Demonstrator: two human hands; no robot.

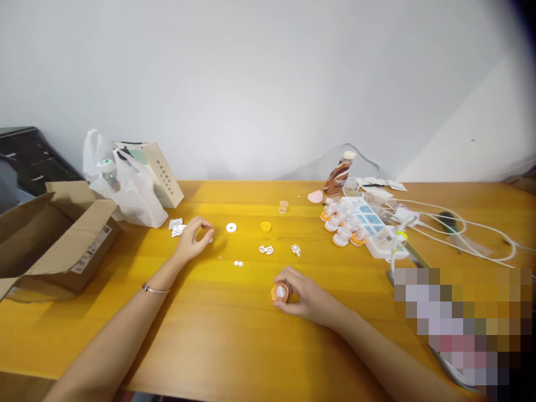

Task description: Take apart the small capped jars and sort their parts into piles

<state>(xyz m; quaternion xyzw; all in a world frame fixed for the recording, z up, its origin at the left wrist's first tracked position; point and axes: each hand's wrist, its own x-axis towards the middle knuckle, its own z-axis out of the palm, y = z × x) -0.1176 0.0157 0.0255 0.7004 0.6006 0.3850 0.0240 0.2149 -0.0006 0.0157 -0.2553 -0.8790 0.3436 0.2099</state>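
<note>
My right hand (299, 293) grips a small round orange piece with a white centre (280, 291), its fingers and thumb around the sides, just over the table. Toward the left my left hand (196, 239) is curled, thumb and forefinger bent together; a bit of white shows by the fingertips, too small to name. Between the hands lie a white ring-shaped disc (231, 228), a yellow round part (265, 226), small white wheel-like pieces (266, 250), another such piece (296, 249) and two tiny white discs (238, 263). Foil packets (176, 226) lie beside my left hand.
An open cardboard box (62, 240), a white plastic bag (134, 195) and a paper bag (161, 173) stand left. Right are several clear-and-orange capsules (341, 223), a power strip (377, 229), white cables (452, 223) and a brown drink bottle (339, 173). A clear container (283, 207) sits mid-back.
</note>
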